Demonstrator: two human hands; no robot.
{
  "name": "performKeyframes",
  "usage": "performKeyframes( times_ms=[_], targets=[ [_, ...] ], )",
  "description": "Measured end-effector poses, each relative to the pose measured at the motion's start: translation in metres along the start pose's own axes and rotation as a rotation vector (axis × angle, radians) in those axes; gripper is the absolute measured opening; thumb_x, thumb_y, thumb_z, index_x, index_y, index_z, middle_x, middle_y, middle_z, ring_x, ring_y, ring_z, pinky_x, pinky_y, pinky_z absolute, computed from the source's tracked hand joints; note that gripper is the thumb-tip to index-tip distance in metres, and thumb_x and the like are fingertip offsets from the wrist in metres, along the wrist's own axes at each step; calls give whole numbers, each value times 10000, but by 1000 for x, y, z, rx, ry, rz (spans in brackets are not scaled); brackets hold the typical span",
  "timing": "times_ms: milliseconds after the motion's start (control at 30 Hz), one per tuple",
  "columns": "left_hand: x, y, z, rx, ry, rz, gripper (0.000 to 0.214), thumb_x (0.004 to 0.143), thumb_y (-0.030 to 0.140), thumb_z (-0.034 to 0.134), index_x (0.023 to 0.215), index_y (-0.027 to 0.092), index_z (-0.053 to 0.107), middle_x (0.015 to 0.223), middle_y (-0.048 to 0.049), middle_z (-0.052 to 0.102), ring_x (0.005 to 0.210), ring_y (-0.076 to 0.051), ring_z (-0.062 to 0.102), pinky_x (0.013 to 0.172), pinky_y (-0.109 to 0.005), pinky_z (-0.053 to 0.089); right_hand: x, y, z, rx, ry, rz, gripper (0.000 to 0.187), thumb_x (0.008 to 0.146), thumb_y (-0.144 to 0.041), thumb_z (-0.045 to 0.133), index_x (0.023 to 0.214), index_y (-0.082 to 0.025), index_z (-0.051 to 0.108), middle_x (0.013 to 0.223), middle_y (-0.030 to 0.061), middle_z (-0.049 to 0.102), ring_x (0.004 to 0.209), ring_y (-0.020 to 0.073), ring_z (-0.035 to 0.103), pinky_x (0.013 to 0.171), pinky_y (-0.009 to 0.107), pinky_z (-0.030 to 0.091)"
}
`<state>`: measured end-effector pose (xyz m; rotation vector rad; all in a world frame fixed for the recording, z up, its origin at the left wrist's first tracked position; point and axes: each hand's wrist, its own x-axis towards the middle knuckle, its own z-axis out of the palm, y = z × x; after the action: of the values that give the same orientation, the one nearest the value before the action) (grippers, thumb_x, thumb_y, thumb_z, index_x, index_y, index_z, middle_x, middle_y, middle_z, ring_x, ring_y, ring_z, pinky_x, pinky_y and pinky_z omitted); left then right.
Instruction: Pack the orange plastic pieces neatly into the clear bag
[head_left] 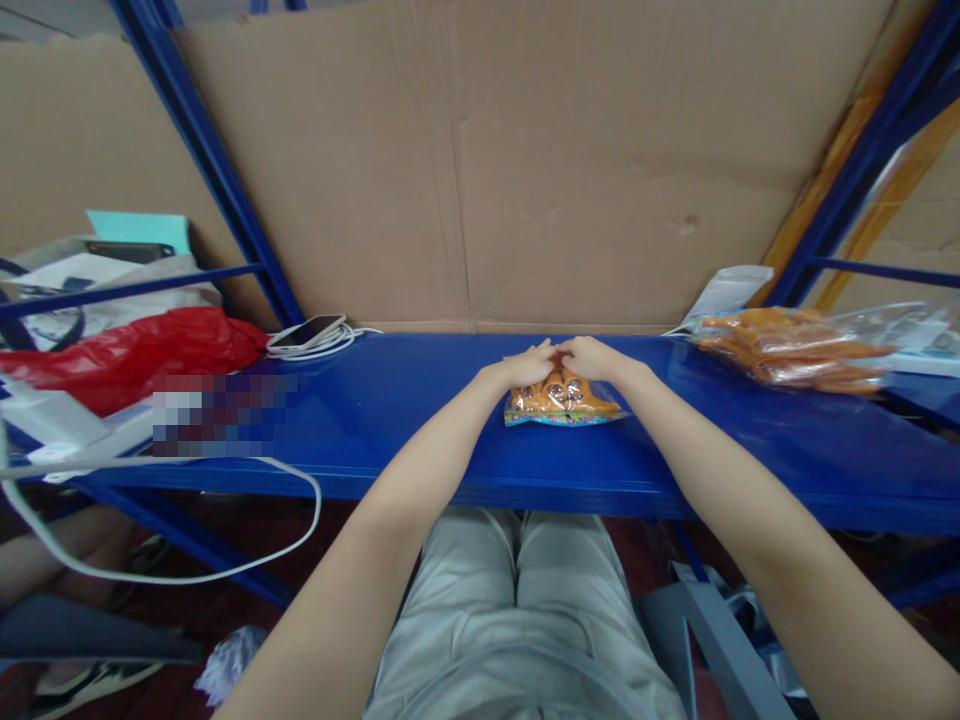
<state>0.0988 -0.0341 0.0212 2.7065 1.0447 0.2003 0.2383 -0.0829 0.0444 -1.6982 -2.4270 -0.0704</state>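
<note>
A see-through plastic bag [564,402] holding several orange, tube-like items lies flat on the blue shelf top in front of me. Its near edge carries a colourful printed strip in blue and green. My left hand [531,366] is closed on the far left part of the bag, fingers bent inward. From the other side my right hand [594,358] grips the far edge, its fingertips nearly meeting those of the left. The fingers partly cover the bag's far end, so what exactly they pinch there is hidden.
Stacked bags of similar orange items [795,348] lie at the right. At left are a phone [307,332] on a coiled white cable, a red plastic bag [150,350] and a loop of white cable [307,530]. Cardboard [465,170] walls the back; blue posts [217,170] frame it.
</note>
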Motion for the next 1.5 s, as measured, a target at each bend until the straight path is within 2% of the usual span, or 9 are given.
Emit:
performKeyframes(
  times_ms=[233, 400, 600, 733, 833, 1033, 1167, 1300, 1500],
  targets=[
    [-10, 20, -1, 31, 26, -156, 554, 836, 250, 324, 1387, 217, 274, 1494, -74, 253, 1360, -257, 236, 1073, -478, 238, -3, 2, -6, -20, -13, -38, 404, 748, -29, 425, 1013, -145, 707, 1072, 91, 674, 949, 198, 639, 780, 221, 435],
    [-19, 36, 0, 15, 104, -288, 441, 885, 275, 293, 1293, 122, 362, 1405, -156, 396, 1249, -231, 436, 996, -359, 377, 1, 11, 0, -69, 10, -60, 390, 763, -72, 422, 996, -173, 719, 1037, 78, 689, 954, 206, 636, 809, 243, 433],
    [-3, 19, 4, 93, 73, -243, 510, 910, 273, 219, 1403, 158, 278, 1490, -77, 259, 1372, -206, 204, 1092, -389, 239, 11, 21, 11, 24, 29, -58, 375, 777, -93, 414, 969, -177, 725, 997, 58, 702, 934, 191, 641, 838, 241, 443],
    [2, 11, 1, 141, 61, -266, 522, 924, 244, 186, 1424, 118, 269, 1493, -67, 239, 1376, -178, 178, 1107, -314, 196, 21, 24, 23, 150, 71, -45, 425, 795, -84, 382, 1054, -210, 696, 1127, 16, 656, 1078, 177, 586, 956, 270, 409],
    [-1, 11, -2, 159, 108, -299, 504, 931, 227, 201, 1414, 130, 309, 1467, -57, 306, 1352, -167, 258, 1089, -275, 233, 26, 24, 31, 238, 134, -12, 450, 822, -96, 351, 1135, -209, 655, 1230, 0, 591, 1176, 159, 519, 1031, 290, 350],
    [-8, 11, -2, 145, 284, -407, 471, 940, 308, 222, 1186, 159, 594, 1197, -111, 609, 1126, -216, 552, 961, -325, 402, 24, 20, 34, 247, 212, 30, 444, 850, -85, 322, 1176, -132, 620, 1244, 72, 580, 1177, 154, 517, 1023, 267, 343],
    [-11, 12, -3, 151, 300, -439, 462, 937, 336, 239, 1188, 183, 597, 1160, -111, 630, 1098, -224, 570, 928, -329, 422, 21, 17, 31, 217, 262, 11, 435, 858, -98, 341, 1206, -148, 599, 1232, 69, 590, 1161, 167, 532, 1017, 304, 355],
    [-13, 15, -4, 161, 347, -488, 462, 926, 360, 270, 1287, 200, 510, 1165, -107, 627, 1090, -234, 574, 904, -336, 439, 20, 13, 27, 212, 258, 13, 406, 864, -111, 362, 1178, -124, 619, 1201, 88, 609, 1116, 170, 565, 973, 265, 391],
    [-11, 17, -4, 195, 312, -530, 504, 925, 377, 245, 1104, 132, 647, 1135, -148, 633, 1053, -255, 592, 866, -332, 463, 22, 14, 25, 258, 221, 50, 366, 847, -110, 426, 1137, -136, 649, 1141, 83, 644, 1032, 176, 612, 904, 255, 440]
  ],
)
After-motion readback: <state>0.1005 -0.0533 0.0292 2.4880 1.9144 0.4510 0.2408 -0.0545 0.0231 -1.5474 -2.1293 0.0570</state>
